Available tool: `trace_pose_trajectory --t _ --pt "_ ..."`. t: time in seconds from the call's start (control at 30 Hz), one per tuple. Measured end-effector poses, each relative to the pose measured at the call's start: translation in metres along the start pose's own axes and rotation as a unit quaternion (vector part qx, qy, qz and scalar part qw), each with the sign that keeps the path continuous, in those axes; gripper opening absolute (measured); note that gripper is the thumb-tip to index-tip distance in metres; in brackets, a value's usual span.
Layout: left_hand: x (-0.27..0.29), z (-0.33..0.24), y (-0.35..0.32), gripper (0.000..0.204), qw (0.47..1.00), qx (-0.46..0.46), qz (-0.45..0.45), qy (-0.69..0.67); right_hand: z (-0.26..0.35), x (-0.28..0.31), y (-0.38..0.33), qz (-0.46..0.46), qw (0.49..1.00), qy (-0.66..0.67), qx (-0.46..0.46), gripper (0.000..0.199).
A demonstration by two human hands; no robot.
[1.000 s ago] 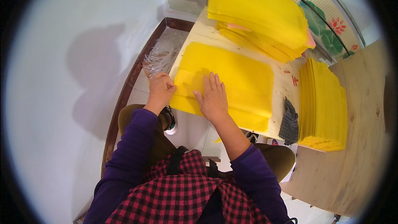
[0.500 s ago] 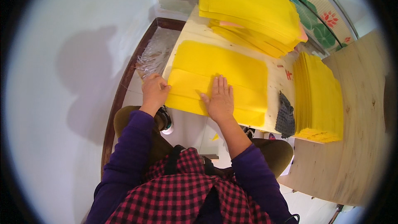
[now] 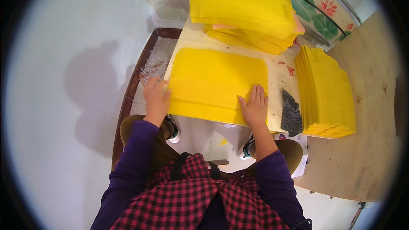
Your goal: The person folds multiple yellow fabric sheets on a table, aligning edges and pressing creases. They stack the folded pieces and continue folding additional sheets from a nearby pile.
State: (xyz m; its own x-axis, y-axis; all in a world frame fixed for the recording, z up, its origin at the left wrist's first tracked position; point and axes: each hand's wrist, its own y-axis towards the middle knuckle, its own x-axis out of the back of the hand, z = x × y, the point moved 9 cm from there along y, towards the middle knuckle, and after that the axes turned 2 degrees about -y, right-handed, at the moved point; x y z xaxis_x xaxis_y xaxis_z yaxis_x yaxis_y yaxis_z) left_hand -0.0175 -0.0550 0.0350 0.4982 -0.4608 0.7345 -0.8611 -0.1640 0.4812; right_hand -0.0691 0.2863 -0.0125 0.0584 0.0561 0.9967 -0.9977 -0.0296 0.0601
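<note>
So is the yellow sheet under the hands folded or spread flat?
Folded. The yellow sheet has its near part doubled over, a crease edge running across it; the left hand and right hand press that flap down.

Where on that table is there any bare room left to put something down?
Little. A narrow strip of bare wood runs between the flat yellow sheet and the side stack, partly taken by a dark glove. The far end is crowded by the big yellow pile. Both hands, left hand and right hand, cover the sheet's near edge.

A light wooden bench (image 3: 279,74) holds a flat yellow sheet (image 3: 217,81), a big yellow pile (image 3: 243,6), a yellow stack (image 3: 326,91) and a dark glove (image 3: 291,113).
</note>
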Motion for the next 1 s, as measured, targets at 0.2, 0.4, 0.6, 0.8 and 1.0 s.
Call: trace_pose_trajectory --t 0.2,0.4,0.6,0.8,1.0 --pt "-0.093 -0.158 -0.027 0.047 0.961 -0.188 0.166 -0.114 -0.002 -0.003 0.001 0.003 1.000 0.002 0.001 0.081" --pt "-0.136 -0.158 -0.025 0.057 0.964 -0.102 0.246 -0.003 -0.002 -0.004 0.000 -0.007 0.999 -0.030 0.024 0.079" --pt "-0.091 -0.044 -0.011 0.062 0.972 0.004 0.197 0.126 -0.001 -0.003 -0.001 -0.027 0.999 -0.005 0.020 0.079" --pt "-0.071 -0.007 -0.008 0.064 0.970 0.062 0.193 0.135 -0.003 0.001 0.001 0.021 0.999 -0.014 -0.025 0.080" --pt "-0.073 -0.012 -0.008 0.063 0.967 0.055 0.198 0.150 0.088 0.000 -0.009 0.024 0.993 0.008 0.112 0.079"
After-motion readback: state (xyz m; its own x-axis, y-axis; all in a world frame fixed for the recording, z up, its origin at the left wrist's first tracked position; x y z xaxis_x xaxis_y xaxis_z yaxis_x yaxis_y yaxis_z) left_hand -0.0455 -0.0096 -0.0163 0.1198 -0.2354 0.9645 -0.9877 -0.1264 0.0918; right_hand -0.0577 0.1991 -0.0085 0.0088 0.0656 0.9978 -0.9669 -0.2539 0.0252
